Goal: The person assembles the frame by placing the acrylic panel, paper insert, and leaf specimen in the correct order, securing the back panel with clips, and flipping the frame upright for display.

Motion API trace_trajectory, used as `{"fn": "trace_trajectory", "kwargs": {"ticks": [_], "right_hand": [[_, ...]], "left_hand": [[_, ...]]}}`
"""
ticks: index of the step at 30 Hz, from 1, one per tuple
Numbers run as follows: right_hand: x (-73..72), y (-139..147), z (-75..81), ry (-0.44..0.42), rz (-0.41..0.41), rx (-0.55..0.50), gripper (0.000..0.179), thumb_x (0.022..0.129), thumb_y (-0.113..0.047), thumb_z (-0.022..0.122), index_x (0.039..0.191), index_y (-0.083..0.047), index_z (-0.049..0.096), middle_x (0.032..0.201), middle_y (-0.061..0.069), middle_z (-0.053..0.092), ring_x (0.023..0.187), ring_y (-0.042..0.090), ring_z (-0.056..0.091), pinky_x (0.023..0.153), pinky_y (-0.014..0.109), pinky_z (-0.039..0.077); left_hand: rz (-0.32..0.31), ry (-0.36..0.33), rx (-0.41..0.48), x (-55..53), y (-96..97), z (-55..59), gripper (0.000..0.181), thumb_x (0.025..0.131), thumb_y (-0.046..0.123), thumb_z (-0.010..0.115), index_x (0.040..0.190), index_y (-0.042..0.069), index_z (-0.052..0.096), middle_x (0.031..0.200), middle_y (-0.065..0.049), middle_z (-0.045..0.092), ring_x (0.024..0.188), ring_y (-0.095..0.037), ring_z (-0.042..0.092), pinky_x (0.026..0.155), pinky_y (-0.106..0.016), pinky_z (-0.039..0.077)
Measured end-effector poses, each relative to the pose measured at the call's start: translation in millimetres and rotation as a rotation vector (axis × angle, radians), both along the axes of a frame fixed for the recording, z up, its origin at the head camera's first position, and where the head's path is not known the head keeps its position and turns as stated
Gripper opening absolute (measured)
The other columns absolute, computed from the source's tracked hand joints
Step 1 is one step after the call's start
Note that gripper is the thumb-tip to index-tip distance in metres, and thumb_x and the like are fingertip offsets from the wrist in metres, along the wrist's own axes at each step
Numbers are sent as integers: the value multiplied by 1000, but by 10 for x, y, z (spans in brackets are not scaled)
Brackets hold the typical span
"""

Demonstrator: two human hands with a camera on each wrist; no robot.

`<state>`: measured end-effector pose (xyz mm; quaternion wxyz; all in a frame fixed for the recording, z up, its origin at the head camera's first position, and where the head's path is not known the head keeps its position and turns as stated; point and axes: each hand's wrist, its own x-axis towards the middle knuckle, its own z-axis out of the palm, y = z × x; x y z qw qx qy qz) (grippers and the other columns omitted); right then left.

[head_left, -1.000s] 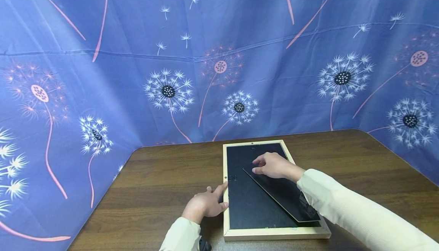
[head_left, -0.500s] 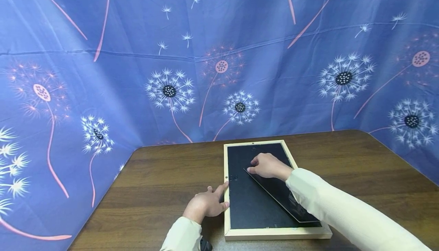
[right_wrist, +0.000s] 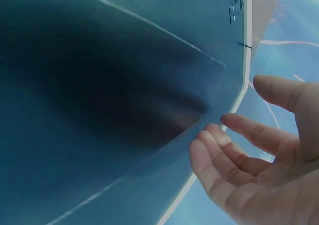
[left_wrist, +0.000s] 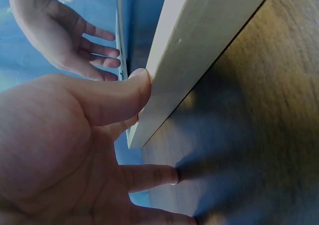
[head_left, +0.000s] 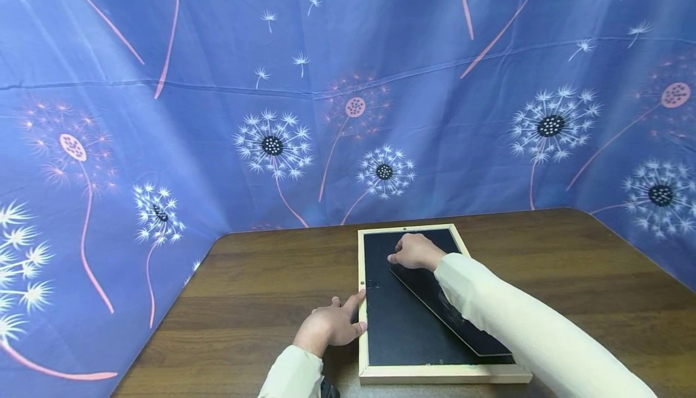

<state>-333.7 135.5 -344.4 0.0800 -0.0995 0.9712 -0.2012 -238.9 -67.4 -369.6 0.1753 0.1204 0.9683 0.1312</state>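
A picture frame (head_left: 446, 374) with a light wood border lies face down on the table, its black backing board (head_left: 402, 331) upward. Slantwise over the backing stretches a black easel stand (head_left: 478, 339). My left hand (head_left: 330, 324) touches the frame's left side with thumb and index finger; in the left wrist view its other fingers (left_wrist: 149, 176) reach down to the tabletop. Over the stand's far end is my right hand (head_left: 415, 252). The right wrist view shows that hand's fingers (right_wrist: 219, 170) loosely bent beside the stand's tip, with nothing between them and the thumb.
The brown wood-grain table (head_left: 261, 277) extends to both sides of the frame. A blue cloth (head_left: 326, 162) with dandelion prints hangs behind and at the sides. Small black metal hangers (head_left: 373, 284) sit on the backing near the frame's edges.
My right hand has moved left and slightly away from me over the stand's far end. My left hand keeps its place at the frame's side; the stand looks unmoved.
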Motion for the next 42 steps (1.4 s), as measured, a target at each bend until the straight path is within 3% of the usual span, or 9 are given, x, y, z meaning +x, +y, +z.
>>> {"fn": "trace_trajectory", "kwargs": {"ticks": [5, 12, 20, 28, 36, 42], "right_hand": [[-89, -19, 27, -21, -5, 17, 39, 98, -25, 67, 118, 8, 71, 121, 22, 70, 117, 39, 64, 99, 50, 52], [-177, -54, -22, -26, -72, 37, 43, 97, -31, 68, 119, 6, 71, 124, 23, 68, 118, 40, 63, 98, 51, 52], [-191, -219, -52, -48, -181, 43, 55, 93, -41, 72, 116, 9, 69, 113, 22, 68, 90, 28, 63, 80, 44, 56], [-227, -355, -69, -39, -210, 106, 63, 91, -44, 74, 127, 6, 65, 130, 27, 62, 110, 38, 63, 86, 48, 57], [-319, -455, -151, -43, -290, 134, 69, 85, -51, 76, 125, 4, 67, 118, 24, 67, 100, 34, 67, 83, 47, 59], [-383, -477, -183, -39, -316, 111, 71, 81, -50, 80, 123, 5, 68, 118, 25, 66, 105, 38, 65, 87, 49, 57]], "left_hand": [[0, -2, -10, -6, 12, -4, 58, 102, 34, 60, 154, 22, 40, 148, -34, 45, 126, -53, 54, 110, -65, 35], [-3, 1, -11, -4, 43, 2, 57, 101, 33, 61, 154, 22, 41, 147, -33, 46, 126, -53, 54, 109, -66, 36], [17, 1, -13, -4, 64, -23, 58, 100, 35, 62, 154, 24, 43, 148, -32, 46, 126, -57, 52, 108, -66, 37], [28, -14, 0, 5, 92, -45, 58, 100, 35, 62, 154, 25, 42, 149, -31, 45, 126, -62, 48, 106, -69, 37], [44, -20, -3, 18, 95, -50, 58, 100, 37, 62, 154, 27, 42, 150, -30, 45, 126, -65, 45, 104, -69, 39], [43, -16, -12, 3, 84, -37, 58, 101, 36, 62, 154, 27, 42, 150, -30, 45, 125, -65, 46, 105, -68, 40]]}}
